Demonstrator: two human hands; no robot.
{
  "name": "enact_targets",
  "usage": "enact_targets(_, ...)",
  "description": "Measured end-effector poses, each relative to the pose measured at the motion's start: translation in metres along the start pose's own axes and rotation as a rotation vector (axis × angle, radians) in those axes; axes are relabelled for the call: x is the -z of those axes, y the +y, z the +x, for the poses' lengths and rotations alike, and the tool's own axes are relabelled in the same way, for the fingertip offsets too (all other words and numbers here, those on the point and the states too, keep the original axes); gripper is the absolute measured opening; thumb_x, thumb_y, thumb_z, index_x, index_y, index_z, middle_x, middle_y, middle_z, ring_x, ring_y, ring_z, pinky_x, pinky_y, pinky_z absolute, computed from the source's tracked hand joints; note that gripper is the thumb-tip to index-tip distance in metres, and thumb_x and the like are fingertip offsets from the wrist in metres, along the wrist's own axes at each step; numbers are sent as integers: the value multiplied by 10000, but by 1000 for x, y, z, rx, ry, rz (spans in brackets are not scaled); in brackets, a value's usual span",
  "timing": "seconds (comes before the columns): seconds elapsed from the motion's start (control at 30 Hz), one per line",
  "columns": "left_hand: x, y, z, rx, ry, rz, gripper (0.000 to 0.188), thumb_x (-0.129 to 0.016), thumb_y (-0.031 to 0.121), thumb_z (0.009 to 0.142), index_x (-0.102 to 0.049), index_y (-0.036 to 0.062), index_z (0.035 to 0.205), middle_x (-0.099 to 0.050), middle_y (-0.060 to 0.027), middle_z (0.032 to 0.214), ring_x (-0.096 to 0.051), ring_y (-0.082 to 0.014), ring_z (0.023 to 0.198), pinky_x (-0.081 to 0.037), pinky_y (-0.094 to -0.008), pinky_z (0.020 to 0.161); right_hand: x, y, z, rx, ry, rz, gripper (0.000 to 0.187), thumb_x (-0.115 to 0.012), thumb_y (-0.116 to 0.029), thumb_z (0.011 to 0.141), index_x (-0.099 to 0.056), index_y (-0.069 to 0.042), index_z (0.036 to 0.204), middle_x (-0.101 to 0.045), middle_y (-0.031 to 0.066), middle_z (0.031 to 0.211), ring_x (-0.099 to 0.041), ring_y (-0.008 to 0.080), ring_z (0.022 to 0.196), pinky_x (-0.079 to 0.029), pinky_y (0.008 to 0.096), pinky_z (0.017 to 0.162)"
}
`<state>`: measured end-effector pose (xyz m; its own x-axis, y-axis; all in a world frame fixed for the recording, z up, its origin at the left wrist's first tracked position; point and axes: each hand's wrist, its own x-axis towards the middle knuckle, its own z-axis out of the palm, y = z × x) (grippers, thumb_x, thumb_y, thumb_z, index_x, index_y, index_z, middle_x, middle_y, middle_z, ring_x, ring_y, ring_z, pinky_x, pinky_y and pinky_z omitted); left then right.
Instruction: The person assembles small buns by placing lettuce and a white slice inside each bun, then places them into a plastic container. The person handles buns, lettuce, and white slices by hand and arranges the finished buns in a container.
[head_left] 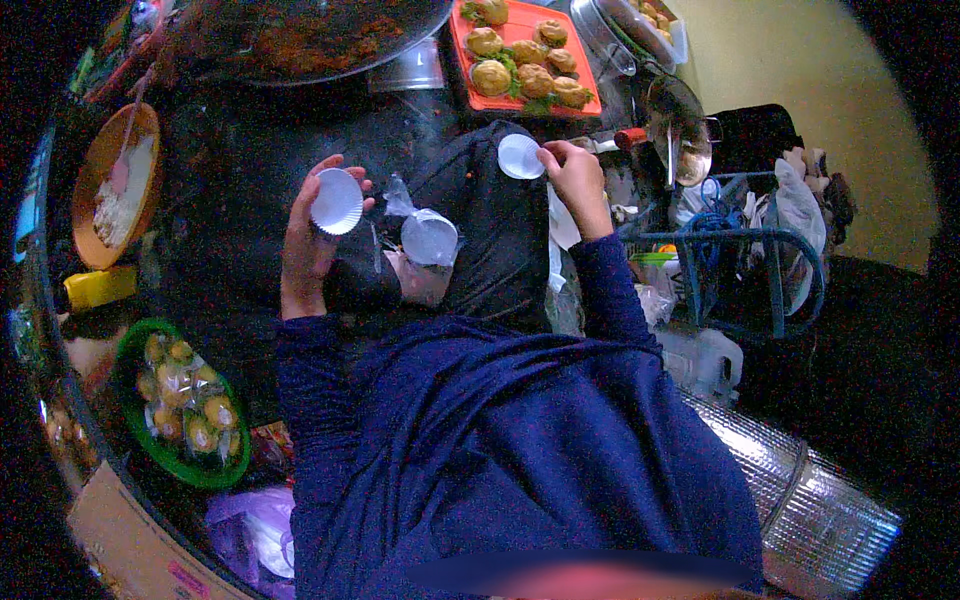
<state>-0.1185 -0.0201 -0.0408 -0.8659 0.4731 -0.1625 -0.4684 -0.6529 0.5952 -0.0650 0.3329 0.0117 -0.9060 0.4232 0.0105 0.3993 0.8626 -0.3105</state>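
Observation:
A white fluted paper cake cup (337,202) is in my left hand (312,240), its round opening facing up and the fingers curved behind it. My right hand (578,182), out to the right, pinches the edge of another white paper cake cup (520,157) between thumb and fingertips. On my lap, between the two hands, lie more paper cups (429,237) beside crumpled clear plastic. Beyond my right hand, an orange tray (487,103) bears several golden-brown filled buns with green leaves.
A green basket (127,372) of wrapped buns stands at left, below an orange bowl (148,185) of pale food. A large pan (300,77) is at the far side. To the right are a blue metal rack (740,236) and a silvery foil roll (830,500).

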Motion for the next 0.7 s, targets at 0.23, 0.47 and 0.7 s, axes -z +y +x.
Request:
enact_targets(0.23, -2, -1, 3, 5, -9, -32, 511, -524, 368, 913, -435, 24, 1281, -578, -185, 1157, -588, -287, 1065, -504, -421, 908, -20, -56, -31, 563, 348, -193, 192, -725, -230, 719, -675, -158, 890, -580, 54, 924, -540, 261, 898, -442, 390, 754)
enact_targets(0.47, -8, 4, -2, -44, 39, 48, 509, -536, 346, 903, -430, 15, 1275, -575, -188, 1149, -594, -274, 1044, -510, -405, 895, -52, -74, -28, 623, 120, -518, 168, -695, -224, 655, -671, -175, 814, -554, 29, 974, -477, 255, 999, -381, 405, 738)
enact_targets(0.7, -1, 2, 0, -47, 32, 43, 517, -549, 346, 892, -433, 16, 1272, -578, -187, 1140, -598, -268, 1034, -509, -401, 895, -50, -76, -23, 641, 72, -587, 142, -692, -254, 664, -677, -167, 776, -561, 26, 972, -480, 253, 1004, -384, 406, 740)
